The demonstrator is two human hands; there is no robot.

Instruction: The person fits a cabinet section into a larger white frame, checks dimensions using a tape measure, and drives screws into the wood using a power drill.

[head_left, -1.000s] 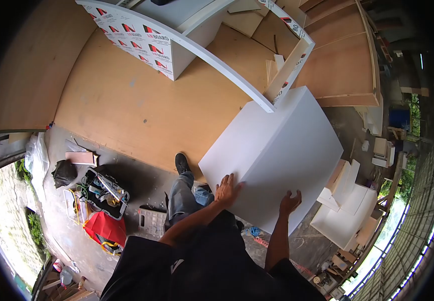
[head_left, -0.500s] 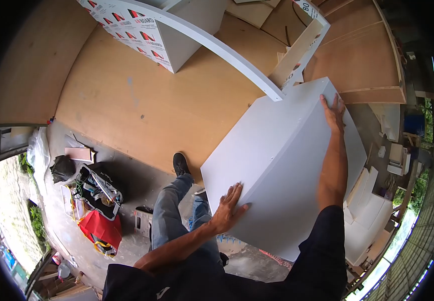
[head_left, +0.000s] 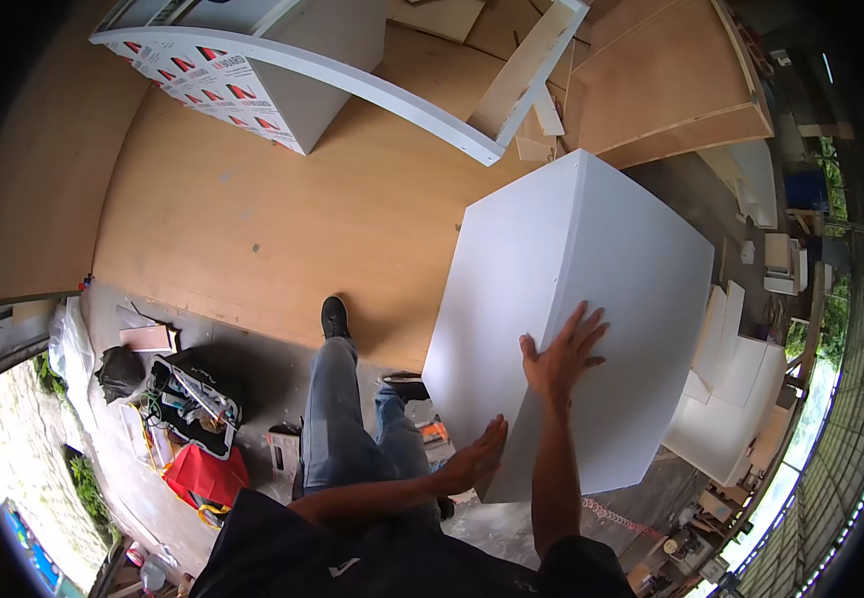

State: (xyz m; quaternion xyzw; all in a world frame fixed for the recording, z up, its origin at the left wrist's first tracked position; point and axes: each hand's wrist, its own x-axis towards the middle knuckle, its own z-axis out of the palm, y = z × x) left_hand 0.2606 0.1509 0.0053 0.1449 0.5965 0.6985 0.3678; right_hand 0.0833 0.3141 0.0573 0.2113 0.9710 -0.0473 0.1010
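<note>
The right hand (head_left: 563,364) is spread wide, its palm and fingers laid against one face of a large white box with flat, smooth sides (head_left: 641,329), close to the long edge. Nothing is gripped by it. The left hand (head_left: 477,458) is held nearly flat, the fingers extended and close together, and is set against the lower part of the box near the same edge; nothing is enclosed by it either. With pressure apparently shared between the two, the box is probably being steadied, since it is too bulky to be grasped whole.

The box is placed in front of the person, at the border of a broad brown wooden surface (head_left: 282,249); what bears its underside is hidden. Beyond it, a curved white frame strip (head_left: 362,82) is seen beside a white panelled unit printed with red and black logos (head_left: 217,90).

To the left, on the grey concrete floor (head_left: 262,374), an open black tool container (head_left: 214,382) is filled with tools and cables, too jumbled to be told apart. Red fabric (head_left: 207,476) is bunched beside it. To the right, white boards (head_left: 736,409) are stacked loosely.
</note>
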